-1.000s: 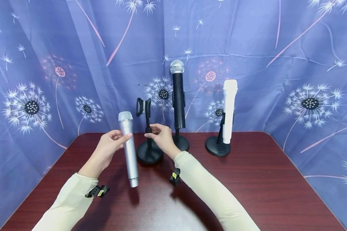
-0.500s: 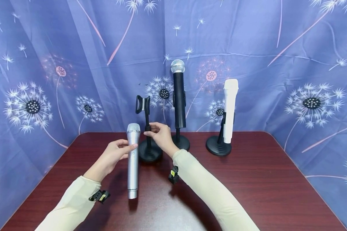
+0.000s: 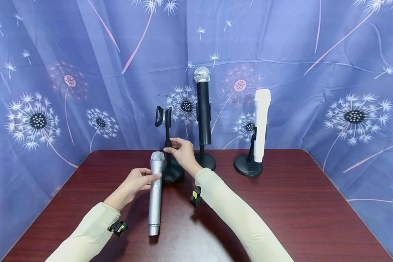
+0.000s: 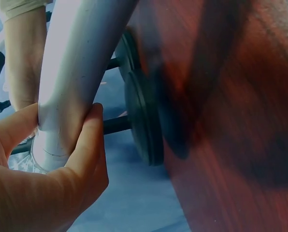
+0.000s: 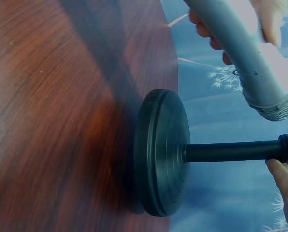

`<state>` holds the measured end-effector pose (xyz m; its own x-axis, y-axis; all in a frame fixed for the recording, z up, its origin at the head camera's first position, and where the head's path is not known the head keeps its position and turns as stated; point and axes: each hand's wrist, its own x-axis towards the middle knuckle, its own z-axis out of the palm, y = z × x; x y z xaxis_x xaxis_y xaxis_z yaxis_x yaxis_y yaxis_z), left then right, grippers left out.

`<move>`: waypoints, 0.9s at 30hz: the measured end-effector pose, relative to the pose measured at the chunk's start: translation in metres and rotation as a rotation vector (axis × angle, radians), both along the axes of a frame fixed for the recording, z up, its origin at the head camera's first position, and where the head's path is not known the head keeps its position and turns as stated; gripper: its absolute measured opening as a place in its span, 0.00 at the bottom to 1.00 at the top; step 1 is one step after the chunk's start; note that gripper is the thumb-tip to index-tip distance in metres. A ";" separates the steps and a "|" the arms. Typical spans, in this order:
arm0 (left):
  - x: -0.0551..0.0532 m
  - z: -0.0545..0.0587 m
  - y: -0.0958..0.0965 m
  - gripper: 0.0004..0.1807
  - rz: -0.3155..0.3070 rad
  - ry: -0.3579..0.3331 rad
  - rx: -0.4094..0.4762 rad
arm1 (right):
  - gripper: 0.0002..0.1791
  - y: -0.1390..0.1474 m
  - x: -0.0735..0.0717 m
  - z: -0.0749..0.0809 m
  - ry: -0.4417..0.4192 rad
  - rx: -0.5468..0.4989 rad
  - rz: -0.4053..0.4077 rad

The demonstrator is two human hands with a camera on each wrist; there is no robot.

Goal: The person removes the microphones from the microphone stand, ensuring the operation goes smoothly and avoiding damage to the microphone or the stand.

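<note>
My left hand (image 3: 135, 183) grips a silver microphone (image 3: 155, 203) between thumb and fingers, just below its mesh head. The microphone leans with its head up and away, its tail toward me. Behind it stands a black microphone stand (image 3: 167, 134), its clip (image 3: 164, 116) holding nothing. My right hand (image 3: 184, 155) pinches the collar on the stand's pole. The round base (image 5: 163, 154) shows fully in the right wrist view, with the microphone's mesh head (image 5: 279, 108) close beside the pole. In the head view the microphone partly covers that base.
A black microphone (image 3: 203, 112) with a silver mesh head sits in a second stand just right of my right hand. Farther right, a white microphone (image 3: 260, 127) sits in a third stand. A blue dandelion-print curtain (image 3: 281, 43) hangs behind the red-brown table (image 3: 298, 211).
My left hand has brought the silver microphone toward me, lower in the head view and slightly right, in front of the stand. My right hand keeps its hold on the pole.
</note>
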<state>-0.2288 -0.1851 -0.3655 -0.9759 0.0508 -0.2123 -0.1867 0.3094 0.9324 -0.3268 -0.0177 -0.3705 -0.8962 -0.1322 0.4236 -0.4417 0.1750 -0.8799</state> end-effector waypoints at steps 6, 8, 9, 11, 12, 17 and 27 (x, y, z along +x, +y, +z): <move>0.001 -0.010 0.001 0.29 -0.003 -0.020 -0.014 | 0.20 -0.001 -0.004 -0.002 0.006 0.012 -0.014; 0.002 -0.012 0.001 0.28 -0.008 -0.021 -0.021 | 0.20 -0.002 -0.006 -0.003 0.010 0.017 -0.017; 0.002 -0.013 0.001 0.28 -0.010 -0.021 -0.024 | 0.20 -0.002 -0.006 -0.004 0.009 0.017 -0.017; 0.002 -0.015 0.001 0.29 -0.013 -0.021 -0.034 | 0.20 -0.003 -0.006 -0.004 0.003 0.016 -0.017; 0.002 -0.016 0.001 0.29 -0.012 -0.023 -0.041 | 0.20 -0.003 -0.006 -0.003 -0.002 0.015 -0.017; 0.002 -0.022 0.001 0.29 -0.022 -0.040 -0.062 | 0.20 -0.004 -0.005 -0.004 -0.008 0.013 -0.013; 0.005 -0.028 0.006 0.22 -0.039 -0.055 -0.082 | 0.21 -0.007 -0.007 -0.007 -0.012 0.003 -0.015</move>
